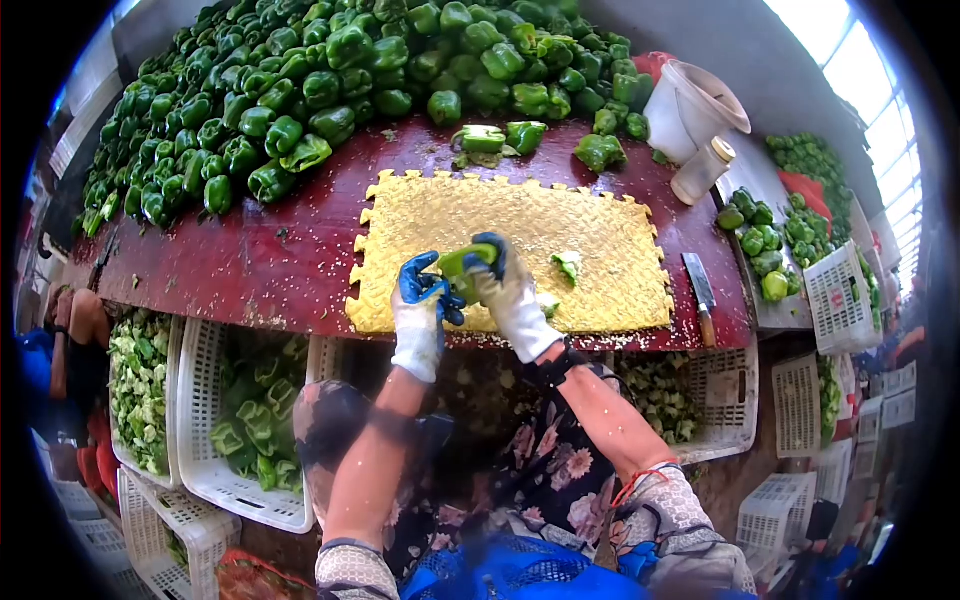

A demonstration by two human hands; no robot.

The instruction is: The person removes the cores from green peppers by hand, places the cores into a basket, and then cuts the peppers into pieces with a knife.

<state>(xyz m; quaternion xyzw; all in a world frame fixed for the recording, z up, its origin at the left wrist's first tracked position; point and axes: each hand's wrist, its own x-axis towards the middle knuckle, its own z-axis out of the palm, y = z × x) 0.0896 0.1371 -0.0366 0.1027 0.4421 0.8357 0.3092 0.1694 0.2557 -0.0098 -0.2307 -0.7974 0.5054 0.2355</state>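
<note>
Both my hands wear white gloves with blue fingertips. My left hand [420, 305] and my right hand [510, 290] together grip one green bell pepper [462, 268] just above the near edge of a yellow foam mat [500, 215]. A torn green pepper piece [568, 264] lies on the mat to the right of my hands. A large heap of whole green peppers [320, 70] covers the far side of the dark red table [250, 260].
A knife [700, 285] lies at the mat's right. A white bucket [690, 105] and a small jar [702, 168] stand at the back right. White crates [250, 420] with cut pepper sit below the table's front edge. Another person [70, 350] is at the left.
</note>
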